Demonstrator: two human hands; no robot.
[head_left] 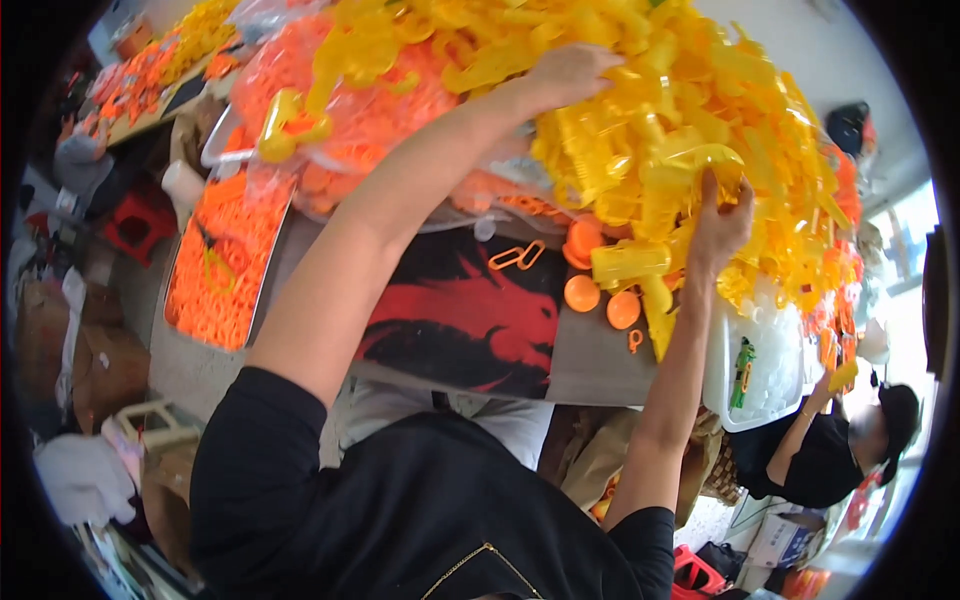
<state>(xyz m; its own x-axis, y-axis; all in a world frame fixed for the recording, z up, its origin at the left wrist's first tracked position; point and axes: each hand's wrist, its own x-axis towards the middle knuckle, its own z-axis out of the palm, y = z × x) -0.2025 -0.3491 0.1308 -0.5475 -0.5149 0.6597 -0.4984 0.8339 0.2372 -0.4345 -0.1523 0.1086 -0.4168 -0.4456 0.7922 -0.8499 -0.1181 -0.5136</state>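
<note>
A big heap of translucent yellow plastic parts (pixel 600 140) covers the far side of the table. My left hand (pixel 575 75) reaches across to the heap's upper middle. Its fingers are bent in among the pieces, and what they hold, if anything, is hidden. On the right, my right hand (pixel 722 230) has thumb and fingers closed on a curved yellow plastic part (pixel 716 156) at the heap's near side. Just left of that wrist lie a yellow cylinder-shaped part (pixel 630 262), orange round caps (pixel 582 293) and a small orange ring piece (pixel 635 341).
A black and red mat (pixel 470 320) lies before me with an orange link (pixel 517 256) on it. Left stands a tray of orange pieces (pixel 225 270) with scissors (pixel 218 262). A white bin (pixel 745 400) with a green tool (pixel 742 372) is right; beyond it sits another person (pixel 825 450).
</note>
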